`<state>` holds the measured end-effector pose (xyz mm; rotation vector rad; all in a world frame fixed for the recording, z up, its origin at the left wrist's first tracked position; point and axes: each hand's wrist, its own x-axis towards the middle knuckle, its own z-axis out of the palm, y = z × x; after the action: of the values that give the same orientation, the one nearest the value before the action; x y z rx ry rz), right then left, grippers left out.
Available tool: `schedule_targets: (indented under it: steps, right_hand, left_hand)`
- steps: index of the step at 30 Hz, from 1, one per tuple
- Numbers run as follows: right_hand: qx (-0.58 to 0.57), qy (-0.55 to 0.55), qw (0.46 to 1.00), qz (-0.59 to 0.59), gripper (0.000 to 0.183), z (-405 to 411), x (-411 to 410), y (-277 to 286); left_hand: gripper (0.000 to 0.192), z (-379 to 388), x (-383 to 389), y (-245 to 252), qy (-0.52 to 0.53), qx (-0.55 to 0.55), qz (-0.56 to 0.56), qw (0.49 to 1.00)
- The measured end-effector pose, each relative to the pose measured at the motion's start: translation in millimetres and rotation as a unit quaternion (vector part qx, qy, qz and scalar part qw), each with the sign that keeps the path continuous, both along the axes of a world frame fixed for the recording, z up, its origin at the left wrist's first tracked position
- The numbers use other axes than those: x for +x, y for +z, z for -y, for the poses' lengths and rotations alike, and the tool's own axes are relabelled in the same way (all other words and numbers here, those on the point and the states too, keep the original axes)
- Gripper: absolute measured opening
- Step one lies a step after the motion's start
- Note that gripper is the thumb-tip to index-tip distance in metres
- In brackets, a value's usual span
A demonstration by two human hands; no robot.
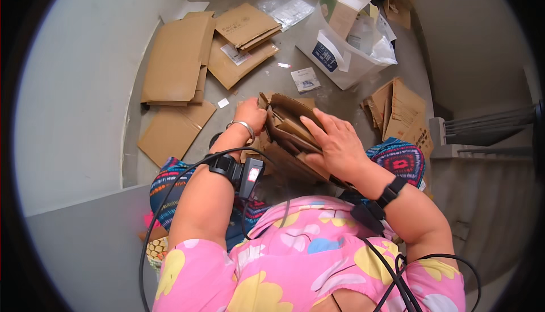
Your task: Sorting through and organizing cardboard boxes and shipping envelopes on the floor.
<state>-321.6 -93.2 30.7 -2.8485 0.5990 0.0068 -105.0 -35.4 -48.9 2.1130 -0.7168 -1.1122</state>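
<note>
A brown corrugated cardboard box, partly folded with cardboard pieces inside it, stands before me between my knees. My left hand grips the box's left end at its upper corner, with the fingers curled over the edge. Across the box's right part lies my right hand, fingers spread, its thumb over the inner flaps and its fingertips at the far wall. The lower part of the box is hidden by my arms and the wrist devices.
Flattened cardboard boxes and a cardboard mailer lie at left. A white plastic bag full of packaging stands ahead. More folded cardboard leans at right, near stairs and a railing. Black cables hang along both arms.
</note>
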Motion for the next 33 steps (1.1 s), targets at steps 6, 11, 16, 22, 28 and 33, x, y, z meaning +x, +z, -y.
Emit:
schedule_targets:
  steps: [6,11,16,22,28,33]
  right_hand:
    - [-0.079,-0.045,0.996,0.008,0.070,3.7,19.8,-35.0]
    - [0.002,-0.088,0.995,0.051,0.078,19.4,10.3,-40.8]
    - [0.250,-0.183,0.951,0.002,0.089,41.1,-14.1,-39.3]
    - [0.274,-0.046,0.960,0.030,0.083,42.9,-16.7,-35.0]
    - [0.233,-0.099,0.967,-0.014,0.082,67.8,-63.0,-33.3]
    - [0.204,-0.119,0.972,0.004,0.068,55.0,-53.9,-65.8]
  left_hand:
    - [0.019,-4.0,16.9,-59.6,-0.002,-0.123,0.047,0.991]
    - [0.028,6.2,9.1,-12.8,0.061,-0.050,-0.055,0.995]
    - [0.072,5.2,-8.6,63.1,-0.174,-0.252,0.325,0.895]
    - [0.114,-1.3,-51.5,66.9,-0.467,-0.109,0.407,0.777]
    - [0.106,-7.4,-57.5,66.6,-0.485,-0.110,0.352,0.793]
    - [0.100,-7.7,-66.2,74.1,-0.501,-0.088,0.421,0.751]
